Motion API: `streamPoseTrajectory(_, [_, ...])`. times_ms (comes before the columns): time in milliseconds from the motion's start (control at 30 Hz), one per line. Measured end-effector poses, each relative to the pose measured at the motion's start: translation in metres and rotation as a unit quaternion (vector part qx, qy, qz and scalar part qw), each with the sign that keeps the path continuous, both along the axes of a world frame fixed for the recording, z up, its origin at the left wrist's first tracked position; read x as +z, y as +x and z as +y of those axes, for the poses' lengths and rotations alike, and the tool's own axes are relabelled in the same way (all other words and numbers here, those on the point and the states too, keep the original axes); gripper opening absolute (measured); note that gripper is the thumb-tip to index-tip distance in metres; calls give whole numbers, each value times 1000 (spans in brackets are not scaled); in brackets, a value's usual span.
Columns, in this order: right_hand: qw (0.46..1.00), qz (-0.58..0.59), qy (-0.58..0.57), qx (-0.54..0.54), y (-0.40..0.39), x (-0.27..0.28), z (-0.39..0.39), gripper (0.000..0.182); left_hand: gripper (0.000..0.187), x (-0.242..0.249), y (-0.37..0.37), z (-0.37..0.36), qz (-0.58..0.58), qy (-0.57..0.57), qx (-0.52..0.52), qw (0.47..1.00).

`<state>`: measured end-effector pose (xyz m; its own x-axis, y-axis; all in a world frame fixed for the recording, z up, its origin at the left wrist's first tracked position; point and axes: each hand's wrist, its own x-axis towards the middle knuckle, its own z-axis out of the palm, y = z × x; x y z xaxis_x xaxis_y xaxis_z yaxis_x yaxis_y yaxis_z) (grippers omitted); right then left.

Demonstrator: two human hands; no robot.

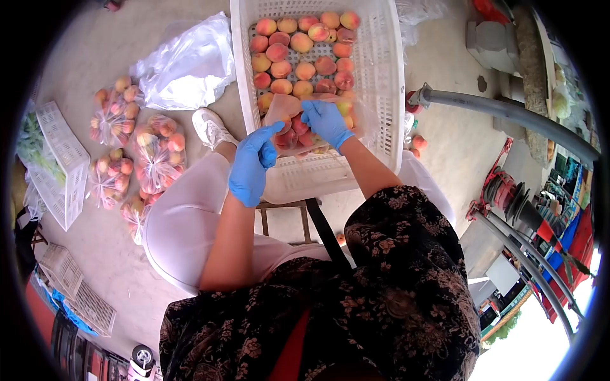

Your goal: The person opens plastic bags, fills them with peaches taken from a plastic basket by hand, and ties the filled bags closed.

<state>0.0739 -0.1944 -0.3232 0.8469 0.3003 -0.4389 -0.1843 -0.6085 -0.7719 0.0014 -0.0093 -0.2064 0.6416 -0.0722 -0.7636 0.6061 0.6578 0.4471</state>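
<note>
I'm on the head feed: one clear bag [284,114] in the near half of the white crate [382,70], over the peaches [302,43]. Its long axis seems to run left to right, across the crate's own, which points away from the wearer. A film flap rises at the bag's left end; can't tell where its mouth is.

Gloved right hand [327,124]: fingertips bunched, pinching film at the bag's far side. Gloved left hand [251,162]: reaches over the crate's left edge, index finger out at the bag's left end, other fingers bent; I can't tell if it grips film.

Counts: at least four peaches show through the bag. About two dozen loose ones towards the crate's far edge; more hidden. Floor left of the crate: one heap of plastic [187,63], at least four filled bags [159,149], one crate of greens [71,162], two more crates [60,270] below it. Right of the crate: at least two fruits [419,141] on the floor.
</note>
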Motion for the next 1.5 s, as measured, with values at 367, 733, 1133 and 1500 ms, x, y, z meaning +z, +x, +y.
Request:
streamPoseTrajectory(367, [923,210,-66,316,63,21,-6,23,37,-7,11,10,22,-56,105,993])
streamPoseTrajectory(733, [915,-145,-341,158,-39,-73,29,21,45,-4,13,4,5,-18,71,997])
streamPoseTrajectory(1133, [932,244,247,100,33,122,-147,74,48,3,28,-27,-33,2,39,999])
streamPoseTrajectory(1500, [853,112,-506,69,15,-78,-372,42,48,9,64,-61,6,30,69,997])
